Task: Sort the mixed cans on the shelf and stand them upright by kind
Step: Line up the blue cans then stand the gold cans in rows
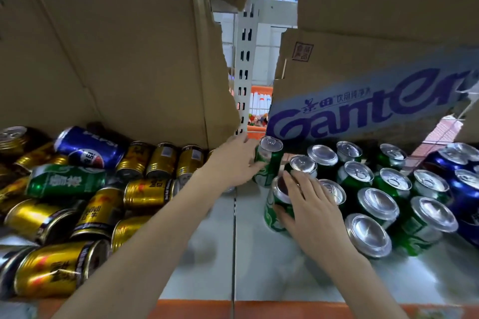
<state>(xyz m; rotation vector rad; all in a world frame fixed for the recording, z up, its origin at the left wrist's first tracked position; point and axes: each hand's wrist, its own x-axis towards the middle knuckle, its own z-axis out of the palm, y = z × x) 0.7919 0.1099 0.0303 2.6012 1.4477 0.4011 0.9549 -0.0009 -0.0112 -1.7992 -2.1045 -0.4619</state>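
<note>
Green aluminium cans [355, 179] stand upright as a group on the right of the shelf [259, 261]; gold, green and blue cans [145, 191] lie mixed on their sides at left. The left hand [233, 163] grips one upright green can [268, 160] by its side wall at the group's far-left edge. The right hand [308, 204] curls over a nearer green can [276, 211], which tilts slightly. Such cans appear thin-walled, smooth and likely slippery; weight cannot be judged. A mid-body grasp with light pressure is advised.

Green cans [377, 204] upright at right, gold cans [98, 212] toppled left
</note>
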